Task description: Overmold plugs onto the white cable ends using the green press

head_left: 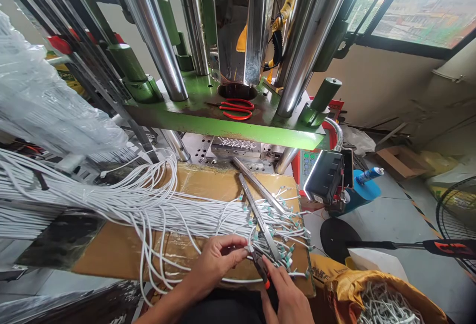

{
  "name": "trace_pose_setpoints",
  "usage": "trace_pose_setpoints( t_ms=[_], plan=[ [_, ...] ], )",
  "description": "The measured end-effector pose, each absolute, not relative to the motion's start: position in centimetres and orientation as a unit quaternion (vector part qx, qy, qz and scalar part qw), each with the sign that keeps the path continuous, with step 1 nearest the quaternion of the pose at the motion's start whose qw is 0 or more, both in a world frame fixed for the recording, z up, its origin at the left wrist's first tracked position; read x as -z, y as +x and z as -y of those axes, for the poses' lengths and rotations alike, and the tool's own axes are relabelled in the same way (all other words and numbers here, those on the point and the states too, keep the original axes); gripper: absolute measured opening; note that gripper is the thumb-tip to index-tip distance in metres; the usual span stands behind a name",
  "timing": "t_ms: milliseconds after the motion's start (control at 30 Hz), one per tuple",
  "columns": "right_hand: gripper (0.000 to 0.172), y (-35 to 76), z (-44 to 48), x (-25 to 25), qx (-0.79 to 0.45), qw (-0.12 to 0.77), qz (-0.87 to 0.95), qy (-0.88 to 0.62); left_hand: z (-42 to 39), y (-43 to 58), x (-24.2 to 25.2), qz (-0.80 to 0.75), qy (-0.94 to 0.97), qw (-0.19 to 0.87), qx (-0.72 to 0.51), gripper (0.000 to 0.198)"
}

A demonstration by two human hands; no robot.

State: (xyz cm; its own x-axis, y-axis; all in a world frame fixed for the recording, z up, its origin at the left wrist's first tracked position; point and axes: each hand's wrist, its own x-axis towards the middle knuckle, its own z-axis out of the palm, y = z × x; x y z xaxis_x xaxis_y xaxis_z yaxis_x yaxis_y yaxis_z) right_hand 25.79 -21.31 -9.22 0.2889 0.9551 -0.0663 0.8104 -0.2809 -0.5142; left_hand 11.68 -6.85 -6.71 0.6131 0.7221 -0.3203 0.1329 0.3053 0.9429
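Observation:
My left hand [223,259] pinches the end of a white cable between thumb and forefinger, at the near edge of the board. In my right hand [284,289] is a pair of pliers [258,263] with dark jaws and an orange-marked handle, its tip at the cable end. A thick bundle of white cables [208,215] runs in from the left across the brown board [107,252], ending in small green and white connectors [286,257]. Two long metal bars [260,220] lie across the cable ends.
Ahead stands a green press [223,127] with steel columns and a lower die [238,148]. Red-handled scissors [238,108] lie on its plate. At right are a control panel [308,163], a black lamp-like box [325,178], a yellow sack [345,294] of white scraps and a fan [457,210].

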Motion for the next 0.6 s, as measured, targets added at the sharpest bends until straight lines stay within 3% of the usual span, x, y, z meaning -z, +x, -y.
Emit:
trace_pose_setpoints(
  t_ms=[367,600],
  plan=[
    [0.057,25.5,21.3,8.7,-0.203,0.16,0.563,-0.785,6.8,11.5,7.0,-0.324,0.704,0.566,-0.28,0.011],
    [0.065,26.8,20.7,7.2,-0.396,0.152,0.536,-0.73,6.4,11.2,6.9,-0.205,0.784,0.469,-0.352,0.02]
  ],
)
